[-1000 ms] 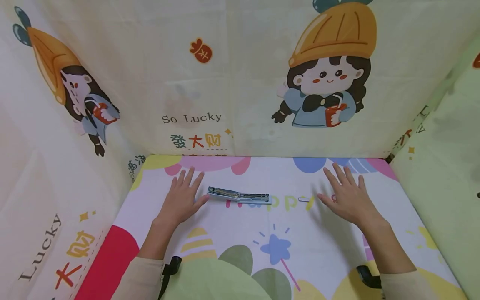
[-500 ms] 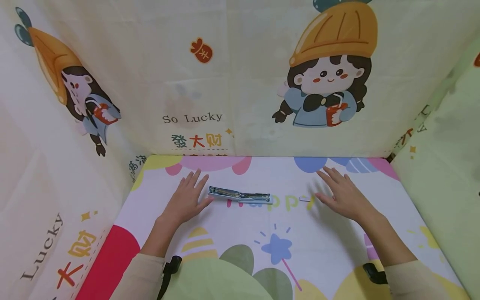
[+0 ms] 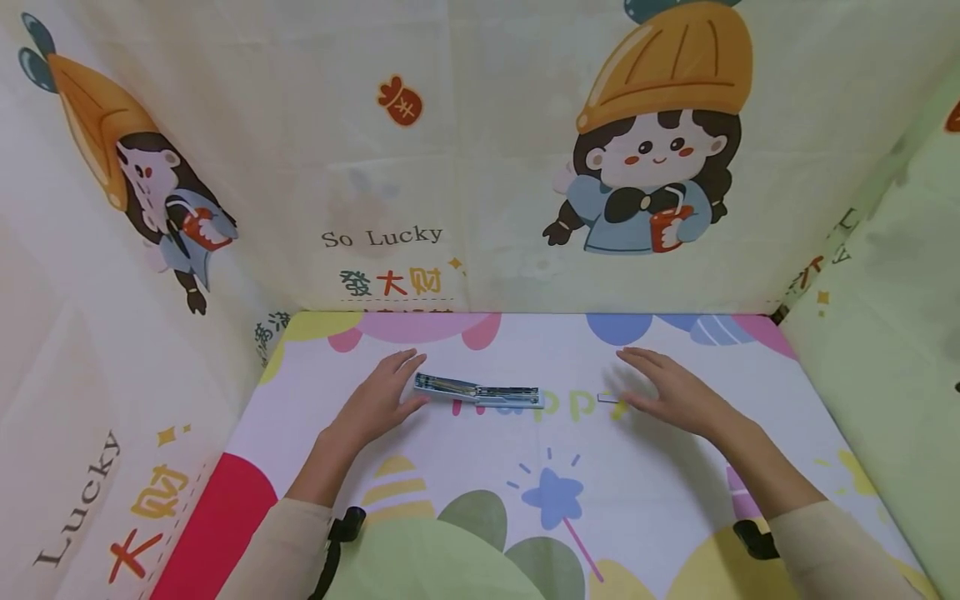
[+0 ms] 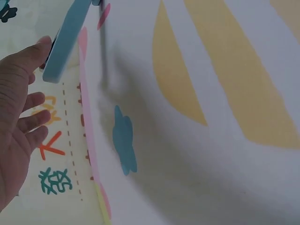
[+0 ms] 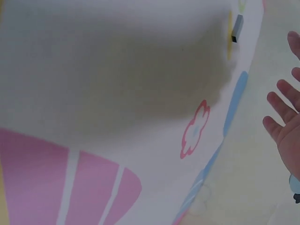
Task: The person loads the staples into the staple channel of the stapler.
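Note:
A light blue stapler (image 3: pixel 478 393) lies opened out nearly flat on the printed tabletop, its metal inside facing up. Beside its left end hovers my left hand (image 3: pixel 378 398), fingers loosely bent; in the left wrist view the thumb comes close to the stapler (image 4: pixel 65 44), and whether they touch I cannot tell. To the right lies a short strip of staples (image 3: pixel 608 398), seen as a small grey bar (image 5: pixel 237 27) in the right wrist view. Above and just right of it is my right hand (image 3: pixel 678 393), fingers relaxed and holding nothing.
A colourful printed cloth (image 3: pixel 637 500) covers the table. Cream curtains with cartoon figures form a back wall (image 3: pixel 510 167), a left side (image 3: pixel 67 350) and a right side (image 3: pixel 892 350). Black straps (image 3: pixel 347 525) sit at the wrists.
Both hands have come inward: the left toward the stapler's end, the right leftward toward the staple strip. Their spread fingers have drawn together and bent a little. Stapler and strip stay put.

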`<state>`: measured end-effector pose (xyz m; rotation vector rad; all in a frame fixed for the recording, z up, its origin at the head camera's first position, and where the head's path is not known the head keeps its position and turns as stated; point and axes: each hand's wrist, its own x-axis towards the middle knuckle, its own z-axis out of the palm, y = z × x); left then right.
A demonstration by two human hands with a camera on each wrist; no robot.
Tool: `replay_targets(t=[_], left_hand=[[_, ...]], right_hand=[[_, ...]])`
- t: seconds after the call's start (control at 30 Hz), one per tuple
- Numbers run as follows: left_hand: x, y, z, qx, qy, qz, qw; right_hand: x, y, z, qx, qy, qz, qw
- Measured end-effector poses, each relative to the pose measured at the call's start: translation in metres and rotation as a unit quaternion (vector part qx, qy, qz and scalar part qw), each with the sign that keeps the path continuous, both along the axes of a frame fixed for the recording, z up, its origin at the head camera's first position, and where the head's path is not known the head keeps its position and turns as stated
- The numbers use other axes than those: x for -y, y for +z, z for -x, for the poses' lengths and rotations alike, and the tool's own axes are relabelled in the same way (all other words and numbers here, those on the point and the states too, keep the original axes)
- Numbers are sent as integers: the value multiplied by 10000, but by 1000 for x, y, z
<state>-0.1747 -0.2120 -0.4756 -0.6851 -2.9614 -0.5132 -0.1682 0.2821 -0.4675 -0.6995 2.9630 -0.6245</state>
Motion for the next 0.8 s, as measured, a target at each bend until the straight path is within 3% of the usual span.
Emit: replay_targets(t=[0.3, 0.53, 0.67, 0.8], left_hand=[[-2, -9, 10, 266, -43, -680, 9973], [-2, -16, 14, 630, 144, -1211, 9905], [-2, -20, 15, 842, 329, -1552, 9837], [-1, -21, 14, 1194, 574, -2036, 9701]], right_hand=[[-2, -12, 9, -93, 190, 205, 9996], [2, -23, 9, 73, 132, 309, 9994], [4, -28, 10, 119, 70, 333, 9994], [6, -34, 11, 58, 86, 491, 9987]])
